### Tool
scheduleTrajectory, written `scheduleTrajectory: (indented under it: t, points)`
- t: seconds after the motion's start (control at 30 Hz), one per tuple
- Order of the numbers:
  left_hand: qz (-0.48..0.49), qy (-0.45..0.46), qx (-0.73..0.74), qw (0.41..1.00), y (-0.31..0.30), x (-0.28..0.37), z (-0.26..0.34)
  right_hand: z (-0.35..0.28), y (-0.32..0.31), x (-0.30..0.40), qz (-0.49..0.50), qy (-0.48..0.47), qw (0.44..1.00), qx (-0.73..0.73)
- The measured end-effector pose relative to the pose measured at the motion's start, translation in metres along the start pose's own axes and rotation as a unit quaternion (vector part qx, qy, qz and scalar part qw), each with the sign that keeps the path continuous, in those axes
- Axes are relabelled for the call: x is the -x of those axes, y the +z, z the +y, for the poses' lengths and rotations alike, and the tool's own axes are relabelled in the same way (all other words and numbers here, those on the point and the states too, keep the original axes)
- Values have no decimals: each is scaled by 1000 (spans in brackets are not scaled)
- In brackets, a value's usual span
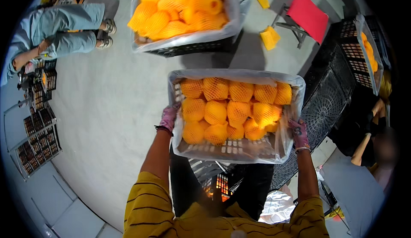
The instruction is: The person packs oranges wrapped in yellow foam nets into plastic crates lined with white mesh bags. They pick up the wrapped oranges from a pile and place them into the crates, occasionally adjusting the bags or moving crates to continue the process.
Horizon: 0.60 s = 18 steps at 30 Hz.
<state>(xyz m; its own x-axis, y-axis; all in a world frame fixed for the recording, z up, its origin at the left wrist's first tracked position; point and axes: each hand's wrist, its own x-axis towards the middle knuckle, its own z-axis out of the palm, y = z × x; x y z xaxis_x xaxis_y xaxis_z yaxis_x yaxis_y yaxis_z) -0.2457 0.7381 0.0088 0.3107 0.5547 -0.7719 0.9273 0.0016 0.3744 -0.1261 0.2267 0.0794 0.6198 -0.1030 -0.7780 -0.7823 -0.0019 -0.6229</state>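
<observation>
Before me is a plastic crate (205, 156) lined with clear plastic film. Rows of round fruit (215, 114) in orange foam nets lie inside, leaving a bare strip of liner along the near side. My left hand (169, 117), in a pink-purple glove, grips the crate's left side. On the opposite side my right hand (300, 134), gloved alike, holds the lined rim. The fingers of both hands are partly hidden by the crate and film. Just beyond stands a black crate (192, 47), also lined, heaped with fruit in orange nets (179, 10).
At right are a red folding stool (308, 14), yellow foam nets (269, 38) on the floor, black upturned crates (322, 114), another lined crate (354, 50) and a seated person (356, 125). A person in light-blue trousers (69, 29) and a wheeled rack of crates (37, 148) are at left.
</observation>
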Motion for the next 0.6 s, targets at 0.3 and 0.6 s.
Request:
scheduleTrajectory:
  t: [0.3, 0.6]
  points:
    - [75, -27, 21, 997, -210, -93, -34, 133, 242, -27, -58, 62, 996, -36]
    - [135, -84, 208, 965, -352, -171, -113, 150, 462, -57, -121, 68, 987, 79]
